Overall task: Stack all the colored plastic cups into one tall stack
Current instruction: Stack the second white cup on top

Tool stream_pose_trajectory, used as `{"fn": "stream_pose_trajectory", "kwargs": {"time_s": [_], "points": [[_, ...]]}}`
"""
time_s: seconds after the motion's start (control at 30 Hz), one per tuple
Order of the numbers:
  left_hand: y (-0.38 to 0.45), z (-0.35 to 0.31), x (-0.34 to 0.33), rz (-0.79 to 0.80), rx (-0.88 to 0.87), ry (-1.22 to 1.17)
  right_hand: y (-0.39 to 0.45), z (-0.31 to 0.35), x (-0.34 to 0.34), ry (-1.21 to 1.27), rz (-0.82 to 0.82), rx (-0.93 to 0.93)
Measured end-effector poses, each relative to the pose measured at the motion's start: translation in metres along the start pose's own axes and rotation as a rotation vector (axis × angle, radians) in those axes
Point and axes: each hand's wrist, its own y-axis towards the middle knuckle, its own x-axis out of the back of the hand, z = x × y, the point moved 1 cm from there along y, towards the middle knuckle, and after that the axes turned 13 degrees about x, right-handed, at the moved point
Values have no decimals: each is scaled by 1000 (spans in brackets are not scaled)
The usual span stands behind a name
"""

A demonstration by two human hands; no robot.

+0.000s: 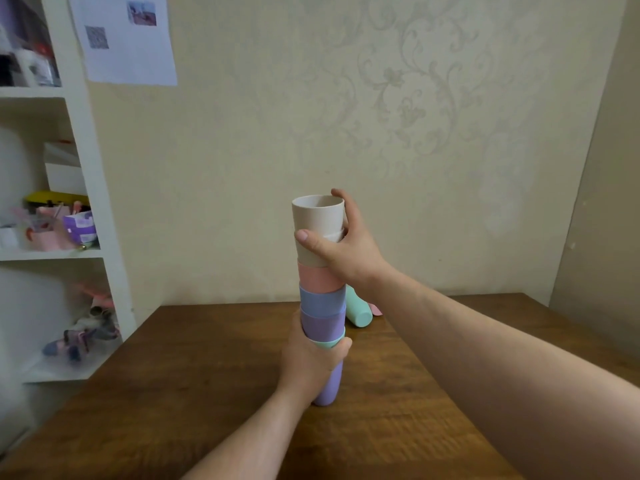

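The stack of cups (322,299) stands upright on the desk (207,375). The left hand (311,362) grips its lower part; the right hand (341,244) clasps the beige top cup (317,216). A mint cup (358,308) (lying on its side) rests behind.

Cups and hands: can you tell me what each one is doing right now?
Stack of cups: upright on the wooden table, held at both ends.
Beige cup: on top, open end up.
Mint cup: lying on its side behind the stack, not stacked yet.
Pink cup: mostly hidden behind the arm, also left out.
Left hand: wrapped around the bottom of the stack.
Right hand: gripping the beige cup.
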Motion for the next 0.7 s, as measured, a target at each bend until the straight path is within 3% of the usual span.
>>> {"fn": "stream_pose_trajectory", "kwargs": {"time_s": [0.1,0.2,0.3,0.5,0.7], "points": [[3,3,3,40,-3,-208,-7,-11,3,2,33,-9],[23,7,14,13,25,-201,-16,-33,17,-43,32,-54],[50,14,25,-49,47,-262,-27,-72,46,-240,9,-160],[83,23,15,-13,-23,-378,-31,-169,75,-870,363,-425],[101,21,1,-16,-58,-431,-19,-236,42,-940,464,-453]]}}
